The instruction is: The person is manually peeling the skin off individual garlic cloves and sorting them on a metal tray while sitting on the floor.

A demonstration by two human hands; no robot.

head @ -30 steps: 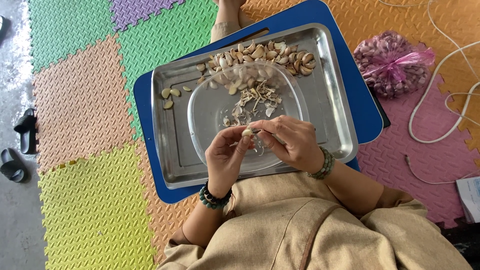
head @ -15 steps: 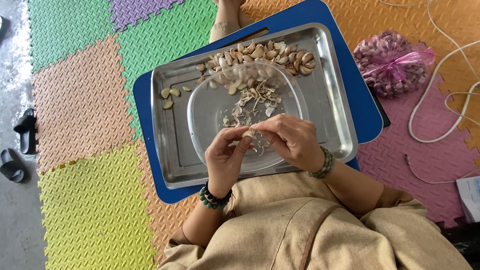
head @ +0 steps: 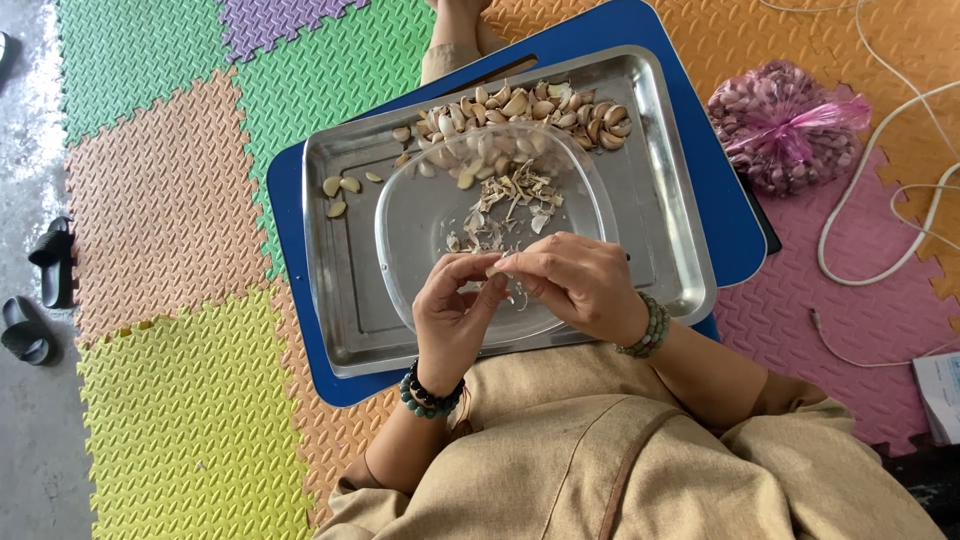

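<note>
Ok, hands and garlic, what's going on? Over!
Left hand and right hand pinch one garlic clove over clear bowl. Skins in bowl. Nothing blocking.

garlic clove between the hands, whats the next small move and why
Probably pull the loosened skin off and let it drop. Both the left hand and right hand pinch the garlic clove right over the clear bowl, where a heap of peeled skins already lies.

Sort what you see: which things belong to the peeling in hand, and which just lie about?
In use: left hand, right hand, garlic clove, clear bowl, metal tray, unpeeled cloves.
Lying about: pink mesh bag, black sandals, white cable.
</note>
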